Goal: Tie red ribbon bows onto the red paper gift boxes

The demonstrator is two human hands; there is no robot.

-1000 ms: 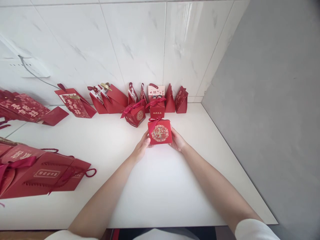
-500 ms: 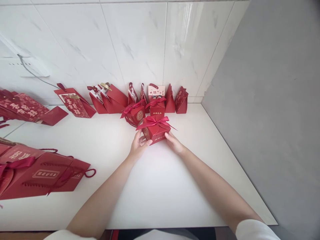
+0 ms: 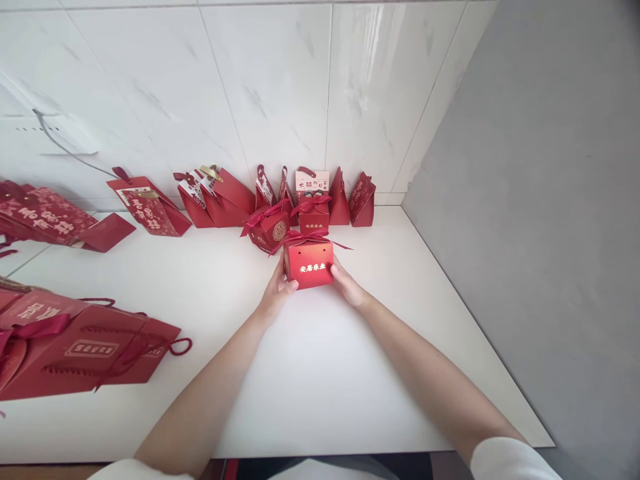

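Observation:
Between my two hands is a small red gift box (image 3: 310, 265) with gold characters on its front and a dark pink ribbon bow on top. My left hand (image 3: 275, 289) grips its left side, thumb at the lower front corner. On the opposite side, my right hand (image 3: 347, 283) presses its fingers against the lower right edge. Just behind it stand two similar bow-tied boxes, a tilted one with a gold round emblem (image 3: 271, 230) and an upright one (image 3: 315, 217). Whether the held box touches the table cannot be made out.
Red triangular boxes (image 3: 341, 200) line the tiled wall (image 3: 280, 87), with more boxes (image 3: 155, 210) further left. Large red gift bags (image 3: 115, 343) lie at the left on the white table (image 3: 310, 393). A grey wall (image 3: 540, 200) bounds the right side.
The held box has tipped back, away from me, so its front with the gold characters now faces me and its top shows less. Both hands keep nearly the same place.

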